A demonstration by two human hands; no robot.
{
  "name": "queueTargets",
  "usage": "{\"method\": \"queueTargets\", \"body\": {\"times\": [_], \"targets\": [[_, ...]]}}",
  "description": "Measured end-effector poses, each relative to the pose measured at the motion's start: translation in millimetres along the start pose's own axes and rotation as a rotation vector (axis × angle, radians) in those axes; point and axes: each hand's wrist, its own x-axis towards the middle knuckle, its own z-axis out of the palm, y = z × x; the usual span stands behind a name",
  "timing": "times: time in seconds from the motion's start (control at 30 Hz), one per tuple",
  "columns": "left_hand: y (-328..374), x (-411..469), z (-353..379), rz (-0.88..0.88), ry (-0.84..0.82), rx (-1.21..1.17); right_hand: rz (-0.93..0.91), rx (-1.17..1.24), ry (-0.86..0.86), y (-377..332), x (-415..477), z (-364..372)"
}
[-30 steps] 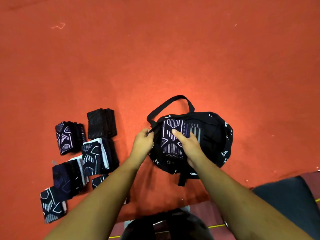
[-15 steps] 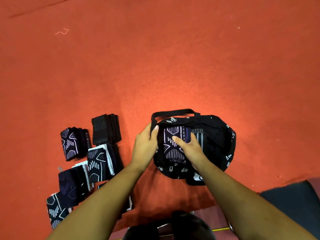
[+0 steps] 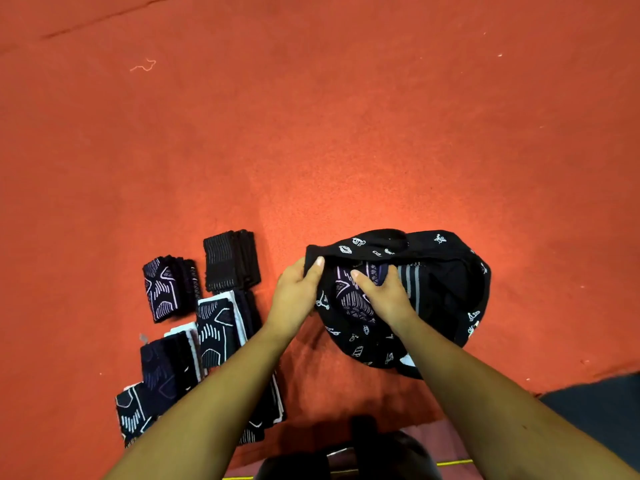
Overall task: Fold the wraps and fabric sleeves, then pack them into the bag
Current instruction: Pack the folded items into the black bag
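On the red floor (image 3: 311, 133), a black printed bag (image 3: 363, 344) lies with its mouth open. The left hand (image 3: 296, 296) grips the bag's left rim, thumb clamped over the fabric. The right hand (image 3: 384, 296) is inside the mouth, on a folded wrap (image 3: 349, 299) with a pale line pattern. Its fingers curl over the wrap's far edge and appear to grip it, though the fingertips are hidden. Folded stacks (image 3: 166, 289) lie close together left of the bag, clear of it.
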Motion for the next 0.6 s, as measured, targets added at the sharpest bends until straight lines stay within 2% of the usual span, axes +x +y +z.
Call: {"method": "queueTargets", "body": {"times": [0.07, 0.2, 0.37, 0.5, 0.6], "targets": [[-4.4, -4.3, -4.8, 0.001, 0.035, -0.014, -0.001, -0.032, 0.011, -1.6, 0.3, 2.8], [-5.5, -1.0, -13.1, -0.076, -0.015, 0.087, -0.013, -0.082, 0.05, -7.0, -3.0, 10.9], [-7.2, 8.6, -7.9, -0.14, -0.076, 0.174, -0.214, -0.325, 0.194, -17.0, -20.7, 10.7], [-5.5, 15.6, 3.2, -0.055, -0.087, 0.226, -0.304, -0.431, 0.076, -4.1, -28.8, 14.7], [2.7, 18.0, 9.7, 0.031, -0.051, 0.139, -0.253, -0.473, 0.073, 7.6, -26.4, 16.8]]}}
